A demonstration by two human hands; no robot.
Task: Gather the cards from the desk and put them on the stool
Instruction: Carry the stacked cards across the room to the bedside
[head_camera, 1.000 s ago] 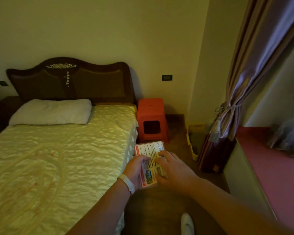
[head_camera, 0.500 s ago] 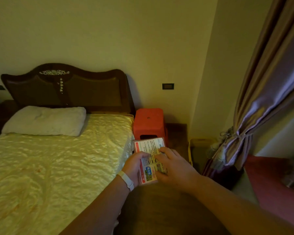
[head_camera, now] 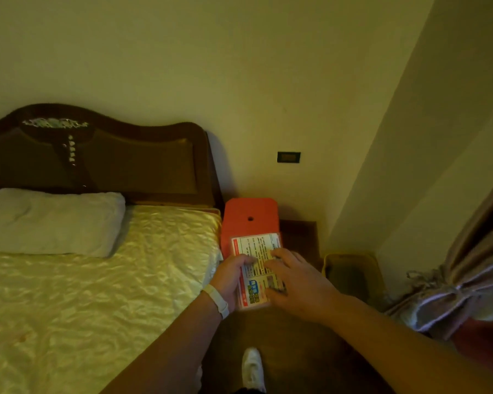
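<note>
Left hand (head_camera: 230,282) grips the cards (head_camera: 257,269) along their left edge, thumb on top; right hand (head_camera: 298,281) lies over the stack's right side, fingers spread and pressing on it. Cards now overlap the near edge of the red stool (head_camera: 249,217); half a second ago they were short of it and the stool sat further off. Contact with the seat can't be told. Right of the stool, yellow bin (head_camera: 350,273), contents too dark to see. Left of the stool, bed (head_camera: 97,280) with pillow (head_camera: 52,220)
</note>
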